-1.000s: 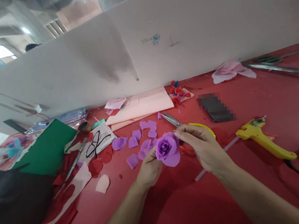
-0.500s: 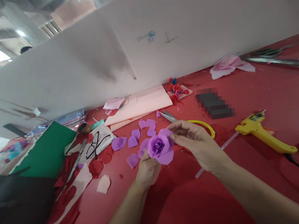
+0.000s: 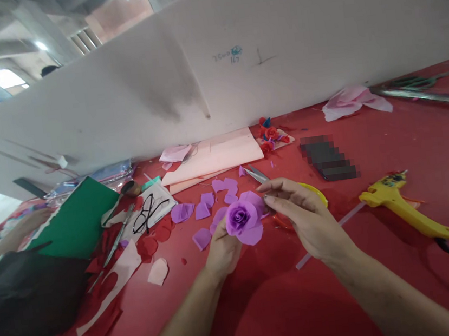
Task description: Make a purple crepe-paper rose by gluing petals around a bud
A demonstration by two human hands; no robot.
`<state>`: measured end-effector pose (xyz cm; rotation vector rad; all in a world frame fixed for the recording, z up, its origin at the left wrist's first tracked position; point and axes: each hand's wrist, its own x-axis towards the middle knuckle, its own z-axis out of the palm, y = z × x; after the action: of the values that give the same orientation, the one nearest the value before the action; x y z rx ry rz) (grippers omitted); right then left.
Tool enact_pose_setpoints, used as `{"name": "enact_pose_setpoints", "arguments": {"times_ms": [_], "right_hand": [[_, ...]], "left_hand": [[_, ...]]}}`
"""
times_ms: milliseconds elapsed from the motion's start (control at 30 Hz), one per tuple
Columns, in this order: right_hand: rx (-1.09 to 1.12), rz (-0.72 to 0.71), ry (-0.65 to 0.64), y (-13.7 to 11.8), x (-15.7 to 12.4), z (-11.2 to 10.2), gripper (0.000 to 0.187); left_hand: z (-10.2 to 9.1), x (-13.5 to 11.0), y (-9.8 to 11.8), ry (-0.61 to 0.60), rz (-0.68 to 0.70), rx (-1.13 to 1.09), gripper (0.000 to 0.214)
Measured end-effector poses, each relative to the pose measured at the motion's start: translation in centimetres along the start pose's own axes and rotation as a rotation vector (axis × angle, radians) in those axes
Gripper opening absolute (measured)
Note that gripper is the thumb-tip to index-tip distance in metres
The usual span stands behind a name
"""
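My left hand [image 3: 222,250] is closed round the base of a purple paper rose [image 3: 242,219] and holds it up over the red table [image 3: 290,301]. My right hand [image 3: 302,215] pinches the rose's outer petal at its right edge with thumb and fingertips. Several loose purple petals [image 3: 207,209] lie on the table just beyond the rose. Scissors with yellow handles [image 3: 258,175] lie behind my right hand, partly hidden by it.
A yellow glue gun [image 3: 403,206] lies at right with a clear glue stick [image 3: 331,234] near it. Glasses [image 3: 146,213], green paper [image 3: 71,222], black sheet [image 3: 23,293], pink sheets [image 3: 215,155], small red roses [image 3: 271,134] and a white board wall [image 3: 277,63] surround. Another person's arm [image 3: 10,238] shows far left.
The rose and both hands stayed nearly in place; my right fingers shifted on the outer petal. Another person's arm has come into view at the far left.
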<state>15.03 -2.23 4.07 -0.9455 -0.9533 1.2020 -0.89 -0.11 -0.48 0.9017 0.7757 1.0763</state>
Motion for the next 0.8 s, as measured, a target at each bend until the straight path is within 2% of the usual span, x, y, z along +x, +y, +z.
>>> {"name": "enact_pose_setpoints", "arguments": {"times_ms": [267,400,567,800], "right_hand": [[0.047,0.048,-0.010,0.1,0.1,0.1,0.019],[0.032,0.054,0.000,0.3,0.1,0.1,0.017],[0.033,0.122,-0.007,1.1,0.1,0.7,0.015],[-0.044,0.128,-0.041,2.2,0.3,1.0,0.011]], "left_hand": [[0.6,0.4,0.0,0.013,0.010,-0.056,0.017],[0.7,0.5,0.6,0.030,-0.076,-0.255,0.022],[0.6,0.6,1.0,-0.039,-0.187,-0.459,0.018],[0.7,0.6,0.8,-0.023,-0.254,-0.532,0.015]]}}
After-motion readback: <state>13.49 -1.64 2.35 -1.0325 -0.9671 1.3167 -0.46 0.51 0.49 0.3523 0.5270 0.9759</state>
